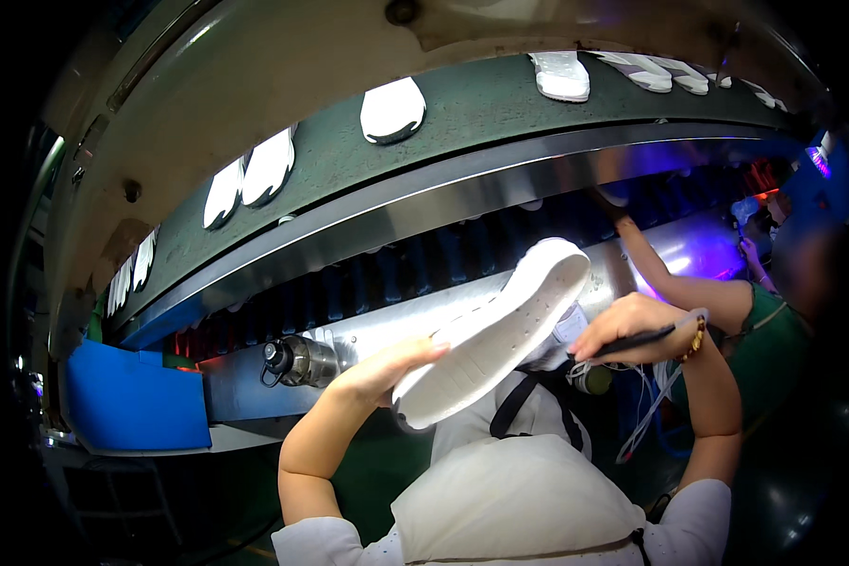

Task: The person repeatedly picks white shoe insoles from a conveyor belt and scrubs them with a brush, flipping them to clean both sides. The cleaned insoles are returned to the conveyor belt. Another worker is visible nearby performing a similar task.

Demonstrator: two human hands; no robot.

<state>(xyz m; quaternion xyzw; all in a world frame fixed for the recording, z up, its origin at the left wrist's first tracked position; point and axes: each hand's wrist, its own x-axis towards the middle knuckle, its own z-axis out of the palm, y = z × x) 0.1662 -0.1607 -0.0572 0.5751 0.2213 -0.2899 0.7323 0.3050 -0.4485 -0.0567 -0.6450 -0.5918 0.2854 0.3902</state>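
A white shoe sole (496, 341) slants up in front of my body, its hollow inner side facing me. Around its lower left end is my left hand (383, 374), closed, with the thumb over the rim. My right hand (638, 323) is closed round a slim black pen-like tool (636, 341), just to the right of the sole and apart from it. The tool points left, and a pale cord seems to run from its back end. Behind the sole, part of a whitish object (568, 325) shows; its kind is hidden.
A green conveyor belt (481, 106) carries several white soles behind a metal rail (424, 193). Below runs a row of dark moving-line parts. A bottle (302, 362) lies on the metal ledge (368, 337); a blue panel (137, 396) stands left. At right, a person's arm (665, 274) reaches toward the line.
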